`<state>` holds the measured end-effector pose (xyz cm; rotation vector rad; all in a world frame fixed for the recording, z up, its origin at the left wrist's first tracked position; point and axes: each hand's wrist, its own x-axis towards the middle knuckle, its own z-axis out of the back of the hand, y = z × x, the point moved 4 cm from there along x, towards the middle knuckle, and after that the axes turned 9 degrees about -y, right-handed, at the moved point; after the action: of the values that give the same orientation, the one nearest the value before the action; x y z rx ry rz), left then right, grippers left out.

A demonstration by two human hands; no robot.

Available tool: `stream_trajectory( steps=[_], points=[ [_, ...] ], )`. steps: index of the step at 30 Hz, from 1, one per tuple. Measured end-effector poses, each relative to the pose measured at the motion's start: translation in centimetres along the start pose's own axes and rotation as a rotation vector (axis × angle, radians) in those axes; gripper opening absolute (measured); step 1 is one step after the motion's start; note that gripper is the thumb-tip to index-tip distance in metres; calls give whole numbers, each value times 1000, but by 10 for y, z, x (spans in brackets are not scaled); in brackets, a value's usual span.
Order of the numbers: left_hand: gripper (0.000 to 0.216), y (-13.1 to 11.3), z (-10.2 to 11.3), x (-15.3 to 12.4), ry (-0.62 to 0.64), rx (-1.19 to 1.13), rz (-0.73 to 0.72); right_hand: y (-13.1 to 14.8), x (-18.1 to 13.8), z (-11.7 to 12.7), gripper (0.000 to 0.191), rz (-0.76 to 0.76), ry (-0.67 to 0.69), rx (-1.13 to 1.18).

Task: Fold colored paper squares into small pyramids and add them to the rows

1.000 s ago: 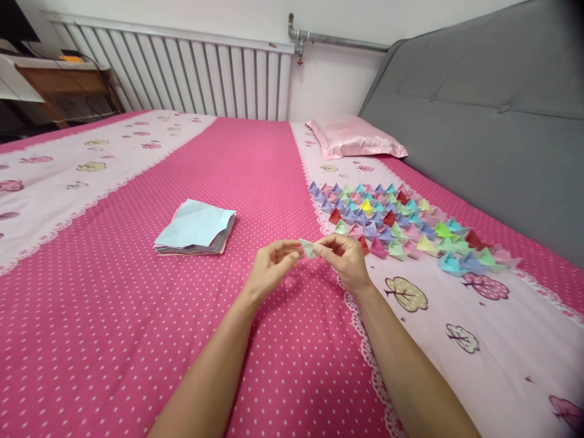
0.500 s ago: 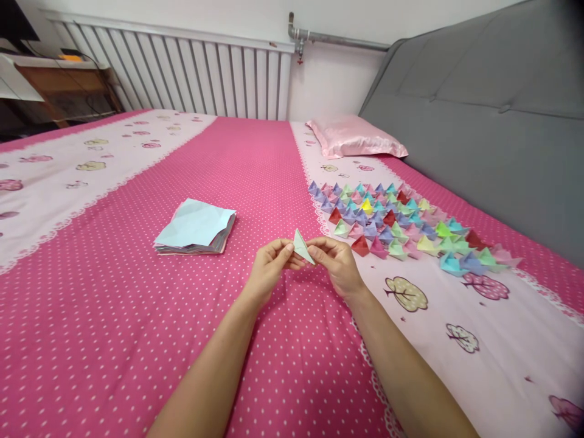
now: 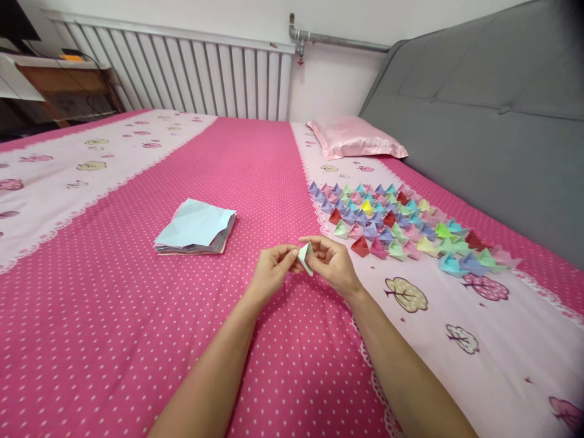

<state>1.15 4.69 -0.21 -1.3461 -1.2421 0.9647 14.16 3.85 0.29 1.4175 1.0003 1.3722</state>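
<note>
A small pale green folded paper (image 3: pixel 305 258) is held up between my two hands, just above the pink dotted bedspread (image 3: pixel 283 353). My left hand (image 3: pixel 274 267) pinches its left edge between thumb and fingers. On the other side my right hand (image 3: pixel 334 263) grips it, with the thumb at its opening and the fingers behind. The fingers hide part of the paper. To the right, several rows of folded paper boats (image 3: pixel 387 222) in many colours stand on the bedspread. A stack of square paper sheets (image 3: pixel 196 225), light blue on top, lies to the left.
A pink satin pillow (image 3: pixel 356 137) rests at the far right, beside the grey padded headboard (image 3: pixel 479 91). A white radiator (image 3: pixel 182 70) and a pipe (image 3: pixel 342 41) run along the back wall. A wooden desk (image 3: pixel 68 85) stands at the far left.
The folded paper has turned and shifted slightly right and down. Its flat triangle shape now looks partly spread, with my right thumb moved to its opening. The stack and boats are unmoved.
</note>
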Motion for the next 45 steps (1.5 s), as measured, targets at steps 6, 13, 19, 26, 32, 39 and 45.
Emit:
stream_trajectory(
  steps=[6,13,19,26,32,39,45],
  points=[
    [33,0,-6,-5,75,-72,65,5,-1,2,9,166,-120,-173],
    [41,1,-14,-8,169,-35,33,8,-4,2,15,268,-173,-319],
    [38,2,-9,-6,71,-88,77,6,-2,1,27,289,-4,-273],
    [38,-6,-5,-10,41,-321,192,14,-2,8,35,250,116,-283],
    [58,-4,-5,-9,24,-280,143,15,-2,7,20,232,65,-263],
    [64,0,-4,-5,-12,5,41,6,2,9,28,88,-114,-54],
    [56,0,-7,-7,0,74,72,10,-2,3,14,81,-48,-85]
  ],
)
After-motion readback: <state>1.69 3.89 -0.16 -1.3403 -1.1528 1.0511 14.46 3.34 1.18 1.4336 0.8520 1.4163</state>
